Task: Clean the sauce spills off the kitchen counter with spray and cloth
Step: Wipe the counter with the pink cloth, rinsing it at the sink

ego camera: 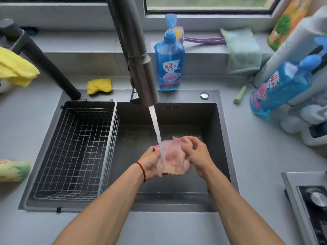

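Over the dark sink basin (208,121), both hands — left hand (150,161), right hand (198,154) — curl their fingers round the crumpled pink cloth (174,156) under the steel tap's (141,68) stream — rinsing, I'd say; wringing out likely comes next.

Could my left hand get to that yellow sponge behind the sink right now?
Probably not yet: the left hand grips the pink cloth under the running water. Once freed, the yellow sponge lies open on the counter, left of the faucet.
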{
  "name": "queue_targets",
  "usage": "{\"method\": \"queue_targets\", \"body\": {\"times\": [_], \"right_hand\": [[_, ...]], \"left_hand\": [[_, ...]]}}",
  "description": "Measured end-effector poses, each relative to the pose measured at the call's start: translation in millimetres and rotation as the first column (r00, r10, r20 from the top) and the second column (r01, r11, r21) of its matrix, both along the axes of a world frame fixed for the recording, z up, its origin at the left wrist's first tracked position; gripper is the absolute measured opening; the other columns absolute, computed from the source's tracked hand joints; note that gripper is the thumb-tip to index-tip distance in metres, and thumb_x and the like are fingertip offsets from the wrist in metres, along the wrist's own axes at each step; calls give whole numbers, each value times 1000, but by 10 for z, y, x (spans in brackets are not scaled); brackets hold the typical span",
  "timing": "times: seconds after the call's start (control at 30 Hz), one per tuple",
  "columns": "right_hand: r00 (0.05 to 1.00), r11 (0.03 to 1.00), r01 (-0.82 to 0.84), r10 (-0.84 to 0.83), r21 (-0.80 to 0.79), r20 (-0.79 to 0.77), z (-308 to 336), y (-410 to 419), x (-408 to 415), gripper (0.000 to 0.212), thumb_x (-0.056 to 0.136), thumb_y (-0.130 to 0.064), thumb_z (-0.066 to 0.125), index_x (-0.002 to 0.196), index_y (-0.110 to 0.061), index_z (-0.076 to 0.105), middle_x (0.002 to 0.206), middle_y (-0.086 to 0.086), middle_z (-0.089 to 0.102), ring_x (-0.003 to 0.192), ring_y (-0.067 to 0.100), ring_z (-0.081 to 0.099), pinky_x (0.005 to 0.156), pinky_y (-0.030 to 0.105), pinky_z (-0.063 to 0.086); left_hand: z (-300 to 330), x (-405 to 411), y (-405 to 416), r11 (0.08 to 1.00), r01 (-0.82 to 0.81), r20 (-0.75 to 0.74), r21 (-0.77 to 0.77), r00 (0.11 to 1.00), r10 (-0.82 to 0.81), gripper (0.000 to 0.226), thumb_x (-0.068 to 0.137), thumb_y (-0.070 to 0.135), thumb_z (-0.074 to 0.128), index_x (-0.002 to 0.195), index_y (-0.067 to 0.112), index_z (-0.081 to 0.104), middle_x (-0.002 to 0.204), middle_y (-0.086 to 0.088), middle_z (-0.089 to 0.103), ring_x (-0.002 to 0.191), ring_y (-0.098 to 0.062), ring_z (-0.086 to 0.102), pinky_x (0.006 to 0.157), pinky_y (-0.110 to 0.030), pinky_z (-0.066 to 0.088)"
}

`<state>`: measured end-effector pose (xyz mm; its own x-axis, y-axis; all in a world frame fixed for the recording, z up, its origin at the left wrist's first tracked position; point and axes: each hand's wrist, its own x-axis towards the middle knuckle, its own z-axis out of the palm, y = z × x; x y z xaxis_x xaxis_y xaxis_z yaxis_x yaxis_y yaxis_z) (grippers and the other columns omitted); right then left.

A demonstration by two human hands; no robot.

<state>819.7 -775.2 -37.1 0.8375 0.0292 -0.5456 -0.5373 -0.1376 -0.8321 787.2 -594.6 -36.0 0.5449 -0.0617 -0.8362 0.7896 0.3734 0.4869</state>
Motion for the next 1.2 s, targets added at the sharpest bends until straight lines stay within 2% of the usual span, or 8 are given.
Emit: {"method": "queue_targets", "body": {"times": [0.13, 0.37, 0.57, 0.77, 0.83, 0.93, 1.07, 1.2], "right_hand": [[999, 998, 46, -44, -49, 29, -15, 40, 29, 27, 95, -8, 64, 115, -25, 72, 111, -4, 71, 105, 16, 69, 83, 36, 64], [992, 994, 106, -104, -25, 66, 7, 36, 113, 24, 98, -16, 69, 119, -28, 70, 118, -2, 69, 110, 17, 68, 86, 44, 65], [984, 984, 167, -163, 62, -73, -105, 170, 73, 29, 95, -9, 63, 120, -21, 71, 118, 10, 70, 105, 21, 70, 92, 54, 60], [936, 939, 265, -195, 222, -293, -260, 538, -40, 31, 93, 2, 56, 120, -6, 71, 101, 17, 68, 68, 19, 67, 58, 36, 55], [931, 932, 270, -188, 243, -313, -306, 654, -74, 32, 91, 5, 58, 117, -4, 73, 102, 18, 73, 72, 21, 71, 60, 40, 60], [944, 960, 238, -193, 149, -266, -389, 751, -106, 35, 84, 5, 69, 115, -11, 73, 105, 15, 77, 89, 30, 77, 79, 52, 65], [969, 986, 165, -167, -27, -184, -312, 713, -153, 33, 88, 3, 68, 110, -21, 68, 102, 7, 74, 91, 24, 75, 70, 40, 66], [977, 994, 88, -99, -67, -189, -310, 575, -224, 34, 85, 0, 60, 114, -17, 66, 103, 7, 74, 93, 25, 74, 68, 35, 60]], "left_hand": [[0, 28, 57, 999, 0, -15, -36, 1000, -1, 26, 101, 30, 58, 125, 22, 55, 123, -17, 65, 103, -37, 68, 83, -55, 58], [26, 124, 81, 992, -32, -9, -122, 999, 32, 36, 98, 28, 64, 131, 20, 55, 126, -16, 65, 112, -40, 66, 92, -64, 53], [112, 81, 262, 995, -71, 47, -73, 996, 74, 26, 102, 9, 54, 126, 19, 53, 125, -15, 60, 109, -34, 64, 86, -58, 58], [225, -37, 597, 995, -104, 108, -8, 989, 104, 27, 103, 16, 54, 129, 15, 52, 130, -13, 62, 111, -35, 66, 68, -54, 61], [248, -69, 704, 996, -91, 118, 11, 989, 89, 29, 101, 14, 56, 130, 15, 52, 129, -15, 64, 107, -34, 68, 70, -54, 61], [269, -119, 715, 994, -12, 132, 111, 991, -3, 37, 97, 3, 57, 132, 16, 49, 125, -18, 64, 99, -34, 70, 71, -52, 58], [181, -185, 444, 971, 58, 98, 232, 992, -83, 39, 96, -3, 53, 126, 21, 53, 116, -15, 66, 96, -36, 71, 66, -48, 60], [8, -240, 309, 957, -27, 51, 288, 999, 13, 17, 97, 11, 61, 114, 10, 58, 106, -13, 70, 83, -26, 70, 57, -35, 58]]}}
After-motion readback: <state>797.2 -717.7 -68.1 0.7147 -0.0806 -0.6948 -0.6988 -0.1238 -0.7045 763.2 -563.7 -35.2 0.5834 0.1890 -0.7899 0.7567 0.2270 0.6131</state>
